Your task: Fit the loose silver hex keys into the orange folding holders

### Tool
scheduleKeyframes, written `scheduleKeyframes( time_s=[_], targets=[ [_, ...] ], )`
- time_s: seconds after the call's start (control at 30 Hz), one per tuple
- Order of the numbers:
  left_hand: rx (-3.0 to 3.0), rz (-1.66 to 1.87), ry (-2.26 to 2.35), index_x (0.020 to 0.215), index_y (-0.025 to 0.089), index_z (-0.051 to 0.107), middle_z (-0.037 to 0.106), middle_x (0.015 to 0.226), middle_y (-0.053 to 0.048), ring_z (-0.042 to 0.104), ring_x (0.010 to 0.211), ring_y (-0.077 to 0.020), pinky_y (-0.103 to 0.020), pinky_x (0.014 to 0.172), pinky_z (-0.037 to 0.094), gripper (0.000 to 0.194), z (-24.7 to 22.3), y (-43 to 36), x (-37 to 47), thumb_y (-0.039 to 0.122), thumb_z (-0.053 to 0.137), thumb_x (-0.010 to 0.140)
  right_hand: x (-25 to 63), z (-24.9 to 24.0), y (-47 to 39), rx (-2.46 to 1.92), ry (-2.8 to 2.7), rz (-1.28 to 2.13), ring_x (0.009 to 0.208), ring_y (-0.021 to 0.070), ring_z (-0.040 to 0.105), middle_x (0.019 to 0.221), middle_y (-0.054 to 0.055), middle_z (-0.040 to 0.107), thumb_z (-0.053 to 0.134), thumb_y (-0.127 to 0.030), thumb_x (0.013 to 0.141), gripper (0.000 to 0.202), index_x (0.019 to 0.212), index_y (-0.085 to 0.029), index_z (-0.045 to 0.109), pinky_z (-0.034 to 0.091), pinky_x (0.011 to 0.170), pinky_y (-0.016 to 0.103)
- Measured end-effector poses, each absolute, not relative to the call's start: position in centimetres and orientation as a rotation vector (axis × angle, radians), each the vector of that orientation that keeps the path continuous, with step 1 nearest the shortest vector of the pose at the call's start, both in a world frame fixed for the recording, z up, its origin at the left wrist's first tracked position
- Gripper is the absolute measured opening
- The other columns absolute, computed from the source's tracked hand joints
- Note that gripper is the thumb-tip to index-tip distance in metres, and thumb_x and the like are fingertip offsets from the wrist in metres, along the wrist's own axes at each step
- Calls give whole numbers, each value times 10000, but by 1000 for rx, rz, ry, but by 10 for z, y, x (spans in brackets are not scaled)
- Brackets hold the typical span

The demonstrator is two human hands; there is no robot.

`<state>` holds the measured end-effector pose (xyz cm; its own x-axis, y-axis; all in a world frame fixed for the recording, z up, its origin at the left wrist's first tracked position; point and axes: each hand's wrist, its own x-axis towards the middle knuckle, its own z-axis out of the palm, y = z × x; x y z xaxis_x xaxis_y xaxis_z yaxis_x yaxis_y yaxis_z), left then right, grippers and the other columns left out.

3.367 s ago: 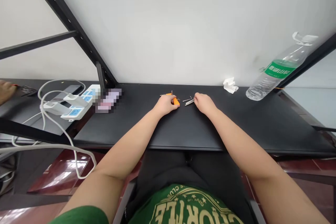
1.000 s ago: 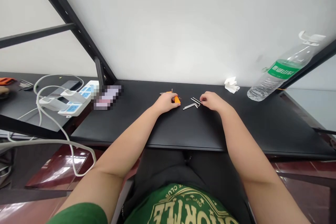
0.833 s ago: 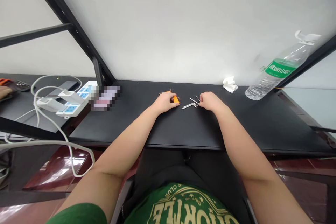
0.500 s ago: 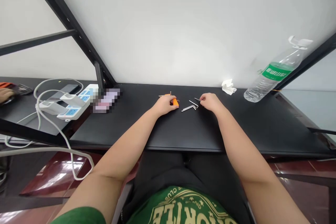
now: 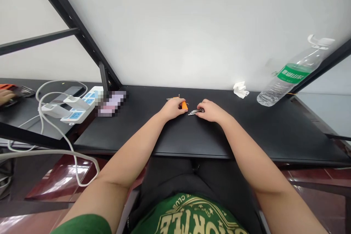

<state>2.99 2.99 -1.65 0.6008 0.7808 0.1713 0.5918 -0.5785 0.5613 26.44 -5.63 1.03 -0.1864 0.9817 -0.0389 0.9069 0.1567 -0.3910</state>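
My left hand is closed round an orange holder on the black table, and thin metal pieces stick out past the fingers on its far side. Just to the right, my right hand has its fingers closed on several L-shaped metal keys. The keys' straight ends point left toward the orange holder, with a small gap between. Their bent ends are partly hidden by my fingers.
A large clear bottle and a crumpled tissue are at the back right. To the left lie a blurred phone-like item, a power strip and white cables. Another person's hand shows at the far left.
My right hand has moved left and closed on the keys that were lying loose on the table. My left hand keeps its hold on the orange holder.
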Motion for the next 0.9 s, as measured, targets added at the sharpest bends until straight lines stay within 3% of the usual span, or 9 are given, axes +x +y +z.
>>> scheduleKeyframes(
  time_s=[0.2, 0.3, 0.4, 0.5, 0.6, 0.73, 0.9],
  targets=[
    [2400, 548, 1103, 1212, 211, 731, 760, 1057, -56, 698, 897, -224, -339, 866, 556, 455, -14, 29, 31, 357, 803, 787, 262, 9, -59, -1708, -2322, 551, 826, 181, 605, 1069, 70, 625, 656, -187, 885, 81, 945, -226, 693, 453, 717, 293],
    [2385, 570, 1044, 1247, 203, 719, 759, 1049, -58, 696, 901, -224, -347, 882, 561, 493, -14, 26, 32, 355, 800, 785, 262, 9, -58, -1660, -2277, 513, 842, 184, 606, 1039, 65, 638, 661, -222, 891, 62, 947, -222, 688, 456, 744, 297],
    [2372, 656, 931, 1282, 199, 702, 750, 1094, -67, 691, 940, -223, -351, 896, 563, 526, -12, 20, 36, 374, 787, 794, 260, 9, -55, -1570, -2070, 471, 824, 179, 604, 1020, 55, 659, 673, -341, 920, 238, 1121, -214, 667, 467, 757, 301],
    [2328, 730, 776, 1203, 196, 725, 748, 1051, -57, 684, 929, -206, -338, 889, 557, 421, -6, 11, 41, 384, 752, 827, 254, 6, -53, -1408, -1951, 512, 760, 160, 596, 1003, 38, 674, 682, -426, 923, 419, 1270, -207, 601, 474, 729, 289],
    [2269, 751, 691, 1083, 189, 747, 751, 1003, -50, 682, 922, -204, -331, 872, 553, 335, -1, 3, 46, 424, 751, 844, 248, 2, -51, -1332, -1970, 505, 771, 166, 617, 937, 28, 698, 624, -397, 967, 295, 1198, -213, 618, 471, 749, 281],
    [2163, 718, 662, 1150, 190, 738, 764, 1071, -66, 696, 974, -223, -348, 908, 567, 420, 1, 0, 48, 437, 793, 815, 245, -1, -50, -1435, -1979, 406, 784, 185, 644, 851, 29, 722, 535, -350, 1022, 181, 1103, -225, 637, 461, 768, 283],
    [2271, 745, 697, 1174, 199, 736, 763, 1080, -71, 686, 971, -229, -363, 915, 556, 435, -2, 1, 48, 419, 804, 805, 247, -3, -49, -1508, -1983, 281, 787, 187, 649, 900, 57, 740, 525, -326, 1024, 166, 1006, -218, 650, 444, 742, 276]
  ],
)
